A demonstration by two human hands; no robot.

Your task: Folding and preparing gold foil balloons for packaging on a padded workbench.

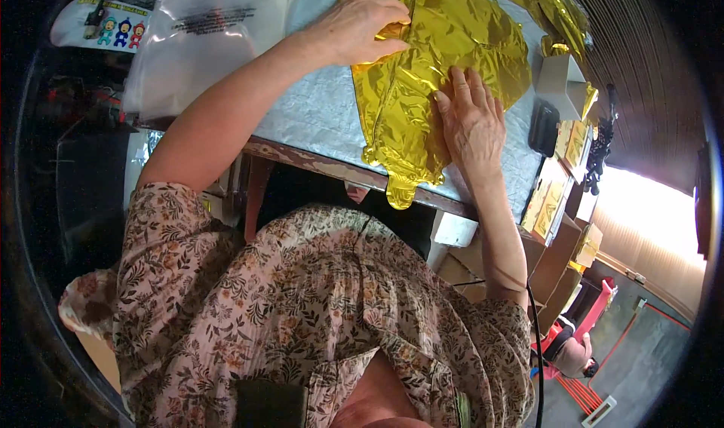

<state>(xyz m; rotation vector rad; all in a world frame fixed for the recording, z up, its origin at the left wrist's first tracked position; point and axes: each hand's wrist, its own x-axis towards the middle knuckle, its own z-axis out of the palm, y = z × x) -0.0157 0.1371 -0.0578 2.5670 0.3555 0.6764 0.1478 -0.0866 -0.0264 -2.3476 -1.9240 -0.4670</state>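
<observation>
A flat, crinkled gold foil balloon point(426, 66), apparently uninflated, lies on the table with its tabbed end hanging over the front edge. On its left part rests my left hand point(362, 30), thumb and fingers apart in a curve, fingertips against a lengthwise crease in the foil. My right hand point(475, 126) lies on the balloon's right side, fingers stretched out and pressing the foil down. Some of the foil is hidden beneath both hands.
Clear plastic bags point(211, 43) are stacked at the left. More gold foil point(543, 6) lies at the far right. A white box point(562, 85) and a black case point(543, 126) stand at the right edge. Cartons point(558, 269) sit below; another person point(569, 352) is farther off.
</observation>
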